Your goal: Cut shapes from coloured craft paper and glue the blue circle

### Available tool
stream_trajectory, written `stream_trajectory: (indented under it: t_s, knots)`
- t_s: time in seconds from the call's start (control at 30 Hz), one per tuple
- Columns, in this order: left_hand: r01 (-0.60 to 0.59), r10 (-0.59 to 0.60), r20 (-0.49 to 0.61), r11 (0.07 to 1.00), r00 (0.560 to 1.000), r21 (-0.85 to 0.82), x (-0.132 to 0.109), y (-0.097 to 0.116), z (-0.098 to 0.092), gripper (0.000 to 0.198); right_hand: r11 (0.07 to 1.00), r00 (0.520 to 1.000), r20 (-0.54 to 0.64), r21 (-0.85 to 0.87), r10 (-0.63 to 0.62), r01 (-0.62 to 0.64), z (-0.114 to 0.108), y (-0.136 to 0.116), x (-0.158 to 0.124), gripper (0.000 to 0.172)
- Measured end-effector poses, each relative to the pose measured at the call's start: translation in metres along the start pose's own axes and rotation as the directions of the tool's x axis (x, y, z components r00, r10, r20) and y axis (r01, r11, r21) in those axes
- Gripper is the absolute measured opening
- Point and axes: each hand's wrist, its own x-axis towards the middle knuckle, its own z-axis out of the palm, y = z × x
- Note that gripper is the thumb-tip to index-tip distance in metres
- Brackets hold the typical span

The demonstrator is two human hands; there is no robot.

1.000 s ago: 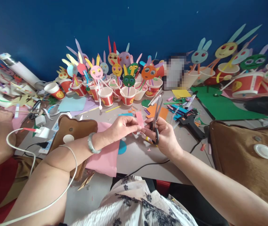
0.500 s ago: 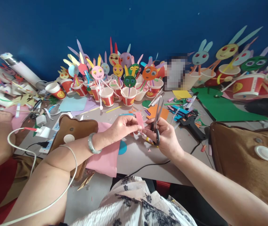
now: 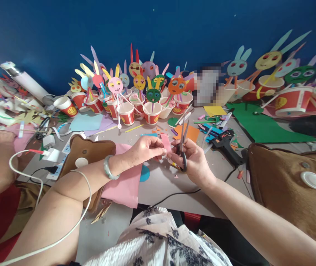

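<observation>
Left hand (image 3: 146, 149): pinches pink paper strip (image 3: 165, 141) above the surface (image 3: 158, 184).
Right hand (image 3: 197, 162): grips black-handled scissors (image 3: 182, 142), blades up, just beside the strip.
Glue gun (image 3: 227, 146): black, right of both hands.
Paper cups (image 3: 151, 113): bear long-eared faces (image 3: 115, 85), before blue wall (image 3: 158, 29).

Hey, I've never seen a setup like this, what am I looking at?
There's no machine here, just someone working by hand. Every picture comes from one camera worn on that person's head, looking forward and down. The left hand holds a pink paper strip; the right hand holds scissors. On the table lie a black hot glue gun and green paper. Behind stand red-and-white paper cups, many with eared paper faces. Another person's arm shows at left.
</observation>
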Motion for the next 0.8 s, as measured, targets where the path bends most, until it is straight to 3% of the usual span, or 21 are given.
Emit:
stream_trajectory:
  t_s: [0.3, 0.5, 0.63, 0.8]
  knots:
    - [-0.016, 0.015, 0.024, 0.999, 1.000, 0.039, 0.002, -0.007, -0.001, 0.014, 0.999, 0.999, 0.027, -0.028, -0.018, 0.019, 0.001, 0.000, 0.000, 0.047]
    - [-0.098, 0.087, 0.066, 0.979, 0.994, 0.178, 0.005, -0.014, -0.009, 0.010, 1.000, 0.997, 0.077, -0.021, -0.010, 0.012, 0.001, -0.001, 0.000, 0.047]
    - [-0.130, 0.106, 0.145, 0.978, 0.984, 0.166, 0.006, -0.012, -0.013, 0.013, 0.998, 0.996, 0.087, -0.054, -0.005, 0.010, 0.000, -0.002, 0.000, 0.047]
    - [-0.140, 0.117, 0.157, 0.979, 0.981, 0.150, 0.005, -0.013, -0.014, 0.014, 0.998, 0.994, 0.110, -0.058, 0.009, -0.002, -0.001, -0.004, 0.000, 0.046]
